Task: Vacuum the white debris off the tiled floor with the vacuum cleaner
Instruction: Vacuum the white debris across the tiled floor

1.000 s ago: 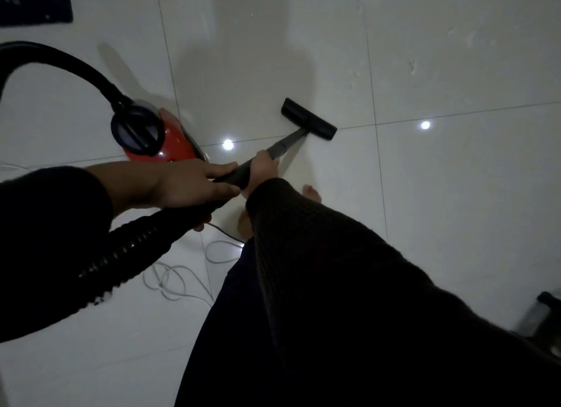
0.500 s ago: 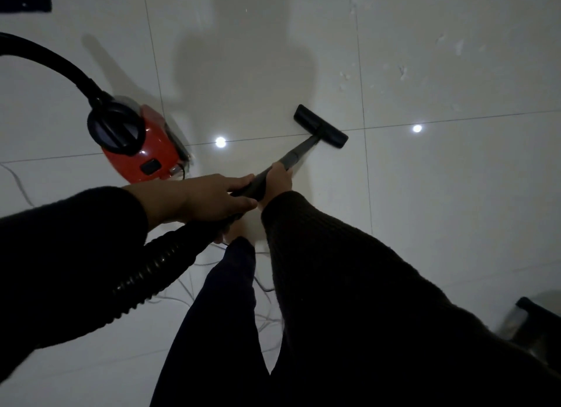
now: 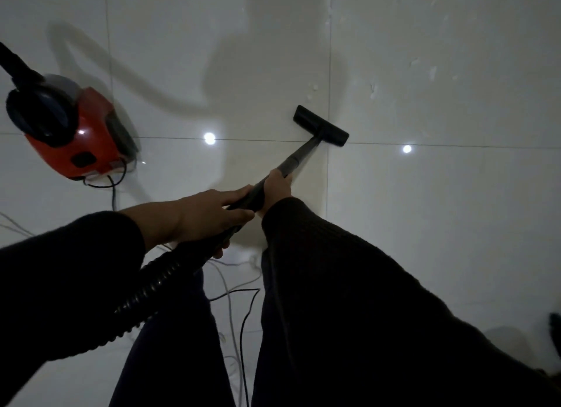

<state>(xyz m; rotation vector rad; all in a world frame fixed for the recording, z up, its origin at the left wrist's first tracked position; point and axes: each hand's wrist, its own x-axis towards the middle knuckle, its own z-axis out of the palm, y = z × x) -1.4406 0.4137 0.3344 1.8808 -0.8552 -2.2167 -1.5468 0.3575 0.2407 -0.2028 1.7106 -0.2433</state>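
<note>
Black wand point(image 3: 291, 161), gripped by left hand point(image 3: 209, 215), right hand point(image 3: 277, 188)

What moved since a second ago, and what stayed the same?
The floor nozzle slid forward along the tiled floor, closer to the white debris. The red vacuum cleaner now sits further to the left of the view, though the head camera shifted too. Unchanged: the right hand and the left hand still grip the wand, and debris still lies ahead.

no readable text; frame probably too dark.
</note>
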